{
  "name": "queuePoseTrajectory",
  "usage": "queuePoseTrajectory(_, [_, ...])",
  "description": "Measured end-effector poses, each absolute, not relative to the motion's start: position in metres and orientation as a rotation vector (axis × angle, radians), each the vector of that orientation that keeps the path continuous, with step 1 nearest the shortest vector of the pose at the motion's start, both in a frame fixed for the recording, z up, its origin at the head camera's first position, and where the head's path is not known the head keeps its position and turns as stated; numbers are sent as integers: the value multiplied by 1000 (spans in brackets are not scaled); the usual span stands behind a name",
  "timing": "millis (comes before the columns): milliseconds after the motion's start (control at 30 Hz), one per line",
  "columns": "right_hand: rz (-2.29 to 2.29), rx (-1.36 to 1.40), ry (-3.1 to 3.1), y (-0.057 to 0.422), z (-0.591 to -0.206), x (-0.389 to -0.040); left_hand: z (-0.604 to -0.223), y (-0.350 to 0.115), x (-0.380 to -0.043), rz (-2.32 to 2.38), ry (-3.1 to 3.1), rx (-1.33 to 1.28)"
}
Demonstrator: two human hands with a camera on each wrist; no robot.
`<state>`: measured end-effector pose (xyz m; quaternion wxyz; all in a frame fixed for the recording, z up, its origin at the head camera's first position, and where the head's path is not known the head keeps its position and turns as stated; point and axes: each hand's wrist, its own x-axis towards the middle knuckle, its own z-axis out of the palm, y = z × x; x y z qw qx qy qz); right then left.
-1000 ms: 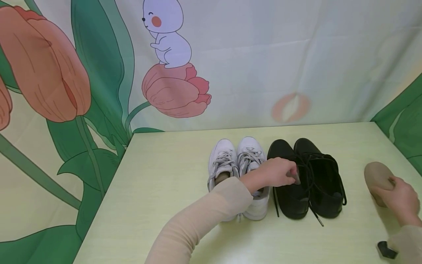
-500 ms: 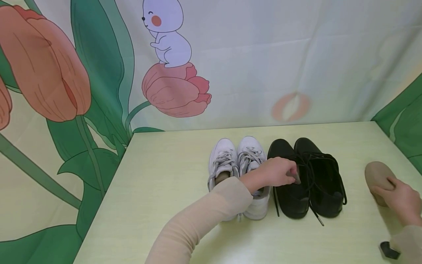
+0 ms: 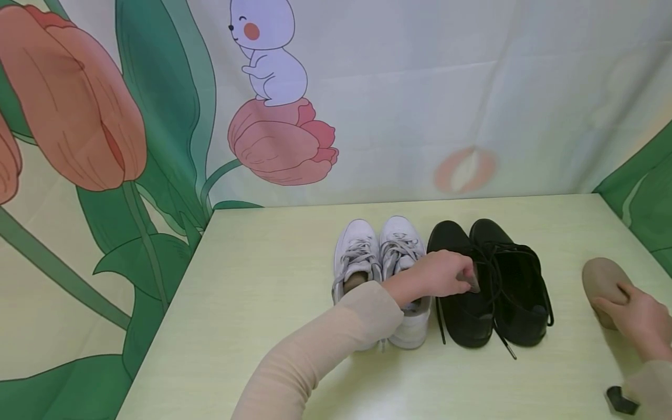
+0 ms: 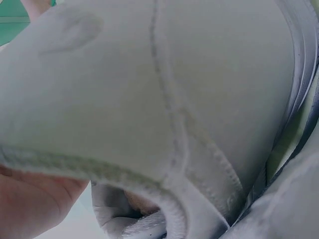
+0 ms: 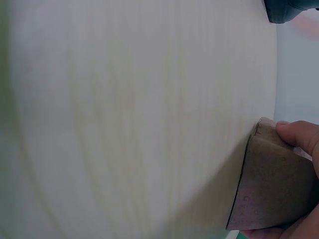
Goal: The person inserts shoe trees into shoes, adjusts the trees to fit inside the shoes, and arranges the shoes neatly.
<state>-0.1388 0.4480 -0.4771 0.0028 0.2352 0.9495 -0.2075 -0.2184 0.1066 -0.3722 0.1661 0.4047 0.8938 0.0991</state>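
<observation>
My left hand (image 3: 443,274) reaches across the white sneakers (image 3: 401,256) to the left black lace-up shoe (image 3: 467,326). Its fingertips are curled at that shoe's opening, pinching it where a small greyish patch shows. Close to the left of it stands the white pair; the sleeve hides part of their heels. A white shoe's side (image 4: 99,109) fills most of the left wrist view. At the far right my right hand (image 3: 637,315) grips a beige shoe (image 3: 601,283) by its rear part, toe pointing away; in the right wrist view the thumb presses on that beige shoe (image 5: 276,184).
The second black shoe (image 3: 517,291) stands right beside the first, its laces trailing onto the pale yellow table (image 3: 262,280). A printed curtain (image 3: 394,116) hangs behind the back edge. Near the right sleeve is a small black block (image 3: 622,401).
The right hand and the beige shoe have shifted very slightly to the right. The left hand stays at the black shoe, and the head view has moved a little.
</observation>
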Motion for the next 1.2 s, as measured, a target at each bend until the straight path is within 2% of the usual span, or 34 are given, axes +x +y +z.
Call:
queuePoseTrajectory(567, [-598, 747, 2970, 450, -479, -140, -370, 108, -218, 274, 2541, 1151])
queuePoseTrajectory(1200, [-597, 761, 3005, 440, -462, -140, -372, 108, -219, 283, 2546, 1141])
